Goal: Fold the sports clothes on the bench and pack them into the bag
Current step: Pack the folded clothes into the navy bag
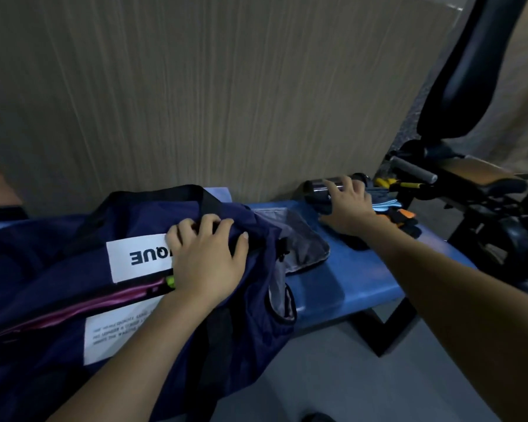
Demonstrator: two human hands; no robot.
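While the head view is looking down on the blue surface (357, 278), the left hand (209, 258) is gripping the navy bag (58, 269) at its upper edge, fingers curled over the fabric just beside the black strap (201, 196). The bag is lying on the left part of the surface, showing a white label (137, 257), a magenta zipper (83, 307) and a second white printed patch (116, 330). A grey folded garment (302, 239) is resting on the surface, partly tucked under the bag's right edge. The right hand (348, 205) is reaching to the far right end, fingers spread and curling over a dark cylindrical bottle (317, 185) lying against the wall; whether it is actually grasping the bottle cannot be told. Dark clothing with light-blue and orange parts (400, 214) is lying just beside this hand.
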